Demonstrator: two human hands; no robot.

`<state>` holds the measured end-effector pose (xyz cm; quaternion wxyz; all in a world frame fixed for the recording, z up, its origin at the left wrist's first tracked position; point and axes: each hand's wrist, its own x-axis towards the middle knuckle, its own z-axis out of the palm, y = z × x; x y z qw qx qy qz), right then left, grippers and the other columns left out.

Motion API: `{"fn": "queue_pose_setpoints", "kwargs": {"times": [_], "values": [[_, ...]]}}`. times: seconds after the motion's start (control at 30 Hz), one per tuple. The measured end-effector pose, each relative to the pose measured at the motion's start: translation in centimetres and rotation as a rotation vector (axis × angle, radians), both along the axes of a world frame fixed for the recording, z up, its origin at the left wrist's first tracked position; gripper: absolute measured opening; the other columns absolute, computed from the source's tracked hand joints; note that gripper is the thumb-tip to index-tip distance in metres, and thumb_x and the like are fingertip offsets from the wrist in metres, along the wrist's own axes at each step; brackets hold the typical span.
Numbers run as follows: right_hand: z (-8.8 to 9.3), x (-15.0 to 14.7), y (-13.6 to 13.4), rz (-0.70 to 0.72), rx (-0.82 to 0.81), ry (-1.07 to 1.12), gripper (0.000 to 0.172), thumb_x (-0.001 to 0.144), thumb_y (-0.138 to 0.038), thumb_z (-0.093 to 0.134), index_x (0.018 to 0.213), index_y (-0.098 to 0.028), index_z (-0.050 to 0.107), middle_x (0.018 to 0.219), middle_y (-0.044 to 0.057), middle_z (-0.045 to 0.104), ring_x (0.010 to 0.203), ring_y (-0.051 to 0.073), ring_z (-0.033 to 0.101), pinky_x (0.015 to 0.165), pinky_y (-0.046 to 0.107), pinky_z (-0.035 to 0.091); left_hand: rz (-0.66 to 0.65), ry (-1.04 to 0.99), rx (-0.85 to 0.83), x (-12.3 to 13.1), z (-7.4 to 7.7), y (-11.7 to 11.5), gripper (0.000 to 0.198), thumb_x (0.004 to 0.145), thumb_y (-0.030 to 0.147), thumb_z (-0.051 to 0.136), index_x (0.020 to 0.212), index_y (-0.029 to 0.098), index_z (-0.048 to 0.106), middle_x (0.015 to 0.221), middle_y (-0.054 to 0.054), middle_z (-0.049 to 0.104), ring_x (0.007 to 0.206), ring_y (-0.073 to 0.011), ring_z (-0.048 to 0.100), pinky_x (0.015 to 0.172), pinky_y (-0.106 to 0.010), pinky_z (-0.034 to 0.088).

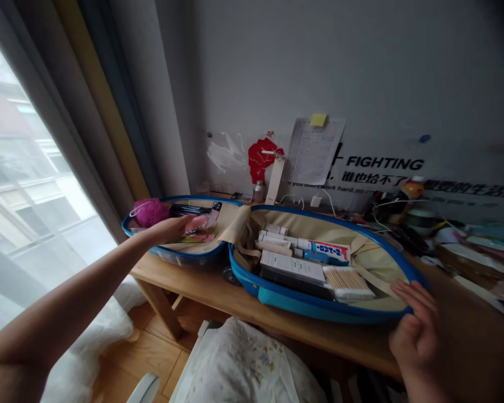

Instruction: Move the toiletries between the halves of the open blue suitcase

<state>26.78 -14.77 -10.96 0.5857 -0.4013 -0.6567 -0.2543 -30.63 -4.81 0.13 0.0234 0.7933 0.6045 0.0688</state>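
A blue hard-shell suitcase lies open in two halves on a wooden desk (218, 294). My left hand (174, 228) reaches into the left half (180, 254), fingers stretched flat over pink packets beside a magenta bath pouf (150, 211). My right hand (415, 327) rests open on the near right rim of the right half (302, 302), fingers spread. That half holds white tubes (277, 238), a blue and red toothpaste box (330, 252), a white box (292, 266) and a pack of cotton swabs (346, 280).
The desk's right end is cluttered with cables, jars and papers (466, 235). A grey wall behind carries a paper sheet (315, 151), a red fist sticker and "FIGHTING" lettering. Curtains and a bright window are at left. A floral cushion (243, 364) sits below the desk edge.
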Motion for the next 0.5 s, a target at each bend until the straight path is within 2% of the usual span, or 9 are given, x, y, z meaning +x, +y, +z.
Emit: {"fn": "queue_pose_setpoints", "kwargs": {"times": [0.1,0.2,0.3,0.37,0.43,0.5], "values": [[0.1,0.0,0.0,-0.003,0.032,-0.026,0.039,0.102,-0.040,0.033,0.107,-0.019,0.066,0.104,0.013,0.068,0.118,0.031,0.062,0.098,0.055,0.050,0.130,-0.014,0.106,0.7,1.6,-0.9,0.060,0.089,0.026,0.038,0.145,0.011,0.049,0.116,-0.017,0.073,0.099,-0.0309,0.071,0.087,-0.038,0.053],[0.3,-0.2,0.0,0.003,0.033,-0.039,0.039,0.102,-0.039,0.033,0.111,-0.020,0.066,0.106,0.013,0.068,0.119,0.031,0.062,0.098,0.054,0.050,0.141,-0.102,0.245,4.2,4.0,-2.9,0.057,0.094,0.031,0.035,0.146,0.014,0.049,0.116,-0.012,0.074,0.100,-0.0270,0.070,0.087,-0.032,0.052],[0.4,-0.4,-0.2,0.013,0.026,-0.043,0.040,0.103,-0.038,0.032,0.115,-0.019,0.065,0.110,0.015,0.068,0.120,0.032,0.060,0.100,0.056,0.048,-0.021,-0.095,0.209,9.7,6.3,-5.4,0.058,0.095,0.028,0.034,0.152,0.019,0.041,0.118,-0.009,0.073,0.100,-0.0251,0.070,0.089,-0.031,0.051],[0.4,-0.4,-0.3,0.016,0.012,-0.035,0.040,0.103,-0.038,0.032,0.116,-0.019,0.065,0.111,0.015,0.068,0.121,0.033,0.060,0.100,0.057,0.048,-0.144,-0.023,0.142,13.6,7.1,-6.5,0.061,0.095,0.022,0.036,0.156,0.024,0.036,0.126,-0.006,0.071,0.107,-0.0246,0.069,0.092,-0.030,0.050],[0.3,-0.4,-0.4,0.020,-0.010,-0.021,0.041,0.103,-0.040,0.032,0.114,-0.019,0.065,0.112,0.015,0.067,0.121,0.032,0.059,0.100,0.057,0.047,-0.234,0.056,0.085,16.8,7.2,-6.9,0.066,0.093,0.017,0.039,0.157,0.027,0.034,0.133,-0.006,0.067,0.114,-0.0251,0.067,0.095,-0.031,0.050],[0.3,-0.4,-0.5,0.022,-0.027,-0.018,0.042,0.103,-0.042,0.031,0.113,-0.019,0.065,0.113,0.015,0.067,0.122,0.032,0.059,0.100,0.057,0.048,-0.328,0.105,0.042,19.2,6.6,-6.6,0.069,0.090,0.011,0.042,0.157,0.027,0.035,0.138,-0.009,0.064,0.118,-0.0263,0.065,0.095,-0.032,0.050]]}}
